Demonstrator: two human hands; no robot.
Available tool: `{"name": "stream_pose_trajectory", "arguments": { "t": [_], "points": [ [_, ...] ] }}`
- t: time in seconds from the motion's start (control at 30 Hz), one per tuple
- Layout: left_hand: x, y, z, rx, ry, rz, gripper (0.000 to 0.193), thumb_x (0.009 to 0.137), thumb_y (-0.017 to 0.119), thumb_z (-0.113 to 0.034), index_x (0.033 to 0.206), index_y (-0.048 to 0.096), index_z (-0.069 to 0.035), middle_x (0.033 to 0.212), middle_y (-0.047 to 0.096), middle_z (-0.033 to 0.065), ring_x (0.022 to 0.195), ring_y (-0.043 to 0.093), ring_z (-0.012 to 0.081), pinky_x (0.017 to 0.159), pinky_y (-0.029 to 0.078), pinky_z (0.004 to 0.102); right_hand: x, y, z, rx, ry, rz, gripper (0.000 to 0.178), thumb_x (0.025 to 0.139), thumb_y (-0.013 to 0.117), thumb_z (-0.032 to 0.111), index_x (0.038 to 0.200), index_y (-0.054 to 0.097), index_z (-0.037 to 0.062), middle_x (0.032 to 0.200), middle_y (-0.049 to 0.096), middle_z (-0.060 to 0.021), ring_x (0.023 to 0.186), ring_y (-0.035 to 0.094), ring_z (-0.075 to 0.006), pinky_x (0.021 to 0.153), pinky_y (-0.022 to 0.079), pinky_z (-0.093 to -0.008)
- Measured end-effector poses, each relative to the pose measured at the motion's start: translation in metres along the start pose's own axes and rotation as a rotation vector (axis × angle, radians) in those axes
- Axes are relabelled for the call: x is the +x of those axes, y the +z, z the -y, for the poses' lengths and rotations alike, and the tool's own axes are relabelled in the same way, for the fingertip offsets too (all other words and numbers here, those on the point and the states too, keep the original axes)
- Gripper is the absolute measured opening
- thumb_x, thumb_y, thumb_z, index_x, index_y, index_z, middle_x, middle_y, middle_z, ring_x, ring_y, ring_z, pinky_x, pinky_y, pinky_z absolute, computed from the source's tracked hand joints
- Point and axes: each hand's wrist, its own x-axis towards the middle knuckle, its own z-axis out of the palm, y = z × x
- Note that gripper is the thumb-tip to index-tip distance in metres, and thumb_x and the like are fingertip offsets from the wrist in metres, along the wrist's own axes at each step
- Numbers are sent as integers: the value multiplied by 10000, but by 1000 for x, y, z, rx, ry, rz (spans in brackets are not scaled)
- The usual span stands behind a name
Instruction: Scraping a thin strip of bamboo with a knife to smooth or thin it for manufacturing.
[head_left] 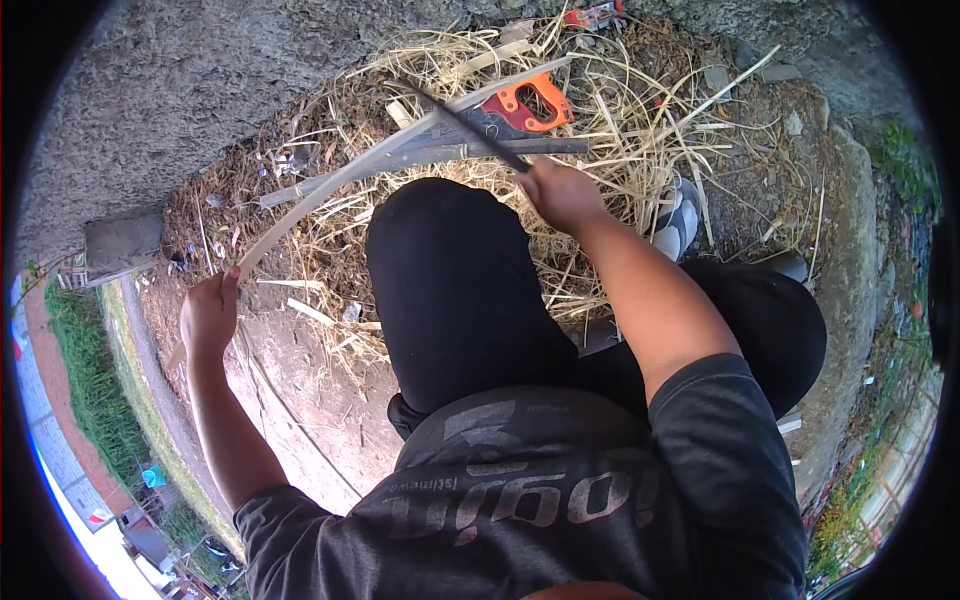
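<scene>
Workpiece: one long, pale bamboo strip (pixel 372 156), raised in front of the seated person and running in a bowed diagonal from lower left to upper right. The left hand (pixel 210 310) grips it near its lower end, thumb and fingers closed around the strip. The right hand (pixel 565 195) is closed in a fist around the handle end of a long, dark knife (pixel 465 126); the handle itself is mostly hidden in the fist.

The blade crosses the strip beyond the knee (pixel 445 260), pointing up and to the left. Whether the edge bears on the strip or passes just above it cannot be told from this view.

Step in hand, as judged: shaving or thinning the strip. The loose, pale shavings (pixel 640 150) spread over the ground support this reading.

Requirement for the next move: hold the strip firmly at the left end, set the edge at a shallow angle and apply even pressure along the strip's length. Too steep an angle could bite in and split it. Keep the knee outside the blade's path.

A handsaw (pixel 513 110) with an orange handle and a grey bamboo pole (pixel 425 157) lie beyond the knee, among the shavings
</scene>
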Motion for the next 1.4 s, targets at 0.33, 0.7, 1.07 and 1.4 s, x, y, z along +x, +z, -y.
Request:
{"name": "stream_pose_trajectory", "arguments": {
  "t": [0.33,0.7,1.07,1.4],
  "points": [
    [-7,35,20,-119,-70,141,603,1027,377,-511,766,659,-46,637,630,159,645,649,370,633,490,486,10,-25,-57,1545,716,-157,570,967,451,645,846,488,90,584,406,22,511,412,-132,540,418,-315],
    [-7,45,11,-116,-107,172,594,1020,395,-514,809,674,-34,681,633,197,659,630,399,626,475,499,2,-33,-31,1661,619,495,568,956,460,654,813,518,108,506,335,58,465,364,-102,514,368,-279],
    [-8,57,11,-142,-90,155,605,1021,377,-521,819,687,-43,692,650,180,673,644,389,638,485,488,-3,-22,-20,1751,663,463,578,960,412,680,796,508,134,503,303,81,436,319,-81,465,325,-244],
    [-10,57,4,-239,-128,310,720,1002,333,-611,748,685,-37,678,655,160,703,664,354,706,496,463,-5,-30,-40,1790,648,243,566,1009,336,621,798,509,126,499,308,79,431,334,-91,470,341,-248]
  ]
}}
